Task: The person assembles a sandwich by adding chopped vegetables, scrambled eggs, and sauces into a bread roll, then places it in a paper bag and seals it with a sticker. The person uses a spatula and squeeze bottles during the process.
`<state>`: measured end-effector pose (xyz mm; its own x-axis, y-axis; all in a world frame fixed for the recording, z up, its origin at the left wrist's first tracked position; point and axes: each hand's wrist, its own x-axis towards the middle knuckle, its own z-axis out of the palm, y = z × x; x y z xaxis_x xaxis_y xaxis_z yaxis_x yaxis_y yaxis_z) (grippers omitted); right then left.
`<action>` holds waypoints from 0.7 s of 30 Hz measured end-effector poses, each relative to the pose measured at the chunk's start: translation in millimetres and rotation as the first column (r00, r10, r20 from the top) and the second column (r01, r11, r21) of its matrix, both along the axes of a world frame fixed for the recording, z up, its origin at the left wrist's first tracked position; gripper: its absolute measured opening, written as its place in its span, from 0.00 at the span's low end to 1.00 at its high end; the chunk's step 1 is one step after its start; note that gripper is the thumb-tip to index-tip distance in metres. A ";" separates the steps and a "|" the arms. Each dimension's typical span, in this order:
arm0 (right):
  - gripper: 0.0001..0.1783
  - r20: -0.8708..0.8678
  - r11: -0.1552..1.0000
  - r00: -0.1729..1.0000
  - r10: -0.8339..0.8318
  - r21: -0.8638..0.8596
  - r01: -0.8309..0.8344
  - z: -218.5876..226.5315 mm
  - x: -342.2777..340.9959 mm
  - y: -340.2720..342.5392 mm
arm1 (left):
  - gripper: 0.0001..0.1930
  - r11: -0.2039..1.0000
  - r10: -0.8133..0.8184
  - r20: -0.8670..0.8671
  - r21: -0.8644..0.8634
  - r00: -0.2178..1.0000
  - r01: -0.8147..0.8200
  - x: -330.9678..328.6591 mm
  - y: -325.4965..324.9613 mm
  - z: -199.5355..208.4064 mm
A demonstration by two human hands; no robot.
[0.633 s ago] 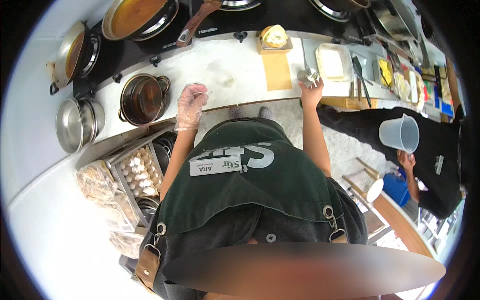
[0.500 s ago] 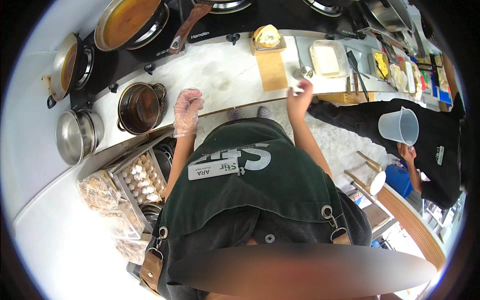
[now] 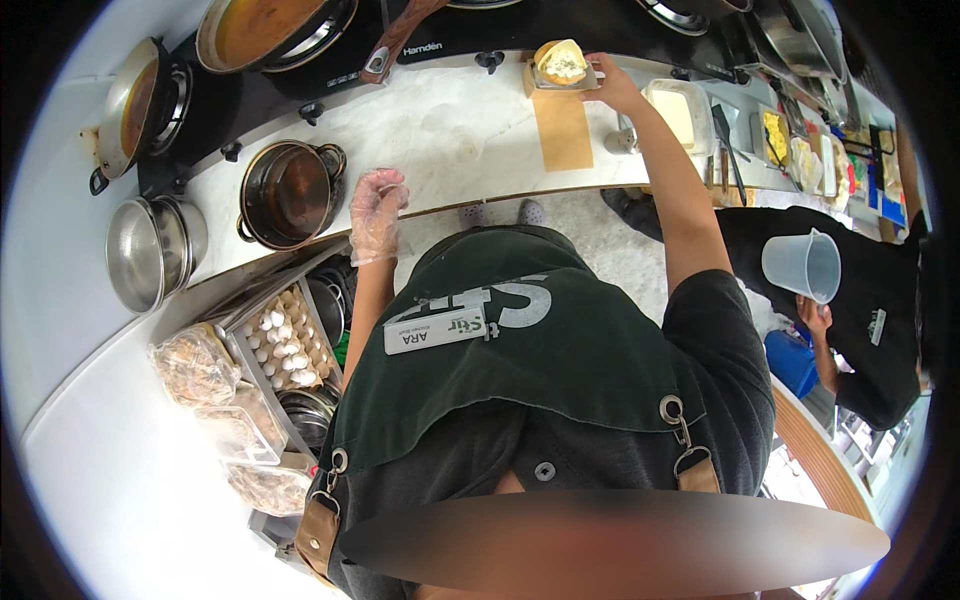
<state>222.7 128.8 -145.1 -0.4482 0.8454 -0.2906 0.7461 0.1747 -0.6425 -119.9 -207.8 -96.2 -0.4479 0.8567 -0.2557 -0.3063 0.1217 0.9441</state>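
A round yellow bun (image 3: 545, 66) topped with pale cream and dark flecks sits in a small brown paper box (image 3: 564, 132), whose long front flap lies flat on the white counter. My bare right hand (image 3: 612, 86) reaches across the counter, its fingers and thumb closed at the box's right side. Over the counter's near edge, my left hand (image 3: 378, 208) wears a clear plastic glove, with fingers curled in and nothing visible in them. A dark two-handled pot (image 3: 287, 195) stands to its left.
Pans of orange-brown liquid (image 3: 262, 32) sit on the black stove (image 3: 400, 72) behind the counter. A clear tub of white food (image 3: 675, 112) and black-handled tools stand right of my forearm. Trays of eggs (image 3: 290, 340) are below left. A co-worker's hand (image 3: 815, 314) holds a measuring jug (image 3: 800, 265).
My right hand has moved forward from above the counter's front edge to the box's right side. My left hand stays near the same place, fingers more curled.
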 end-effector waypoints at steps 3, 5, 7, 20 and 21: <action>0.49 0.019 0.999 1.000 0.018 0.033 -0.019 -7.9 -0.6 3.5 | 0.15 0.989 -0.099 -0.242 -0.134 0.965 0.068 -2.3 -0.1 -18.8; 0.48 0.036 0.998 0.999 0.029 0.050 -0.031 -11.5 -1.4 3.7 | 0.22 0.954 -0.237 -0.473 -0.278 0.849 0.111 6.6 6.8 -31.6; 0.47 0.028 0.991 0.999 0.044 0.123 -0.047 -12.1 -2.6 1.3 | 0.36 0.914 -0.305 -0.594 -0.402 0.745 0.053 23.8 28.3 -44.7; 0.37 -0.197 0.983 0.965 0.172 0.095 -0.156 22.3 -1.0 -30.6 | 0.37 0.827 -0.285 -0.775 -0.496 0.564 -0.263 95.6 68.2 -62.3; 0.38 -0.109 0.992 0.987 0.117 0.060 -0.111 25.3 -0.5 -35.1 | 0.37 0.842 -0.182 -0.796 -0.429 0.577 -0.326 99.3 56.2 -61.2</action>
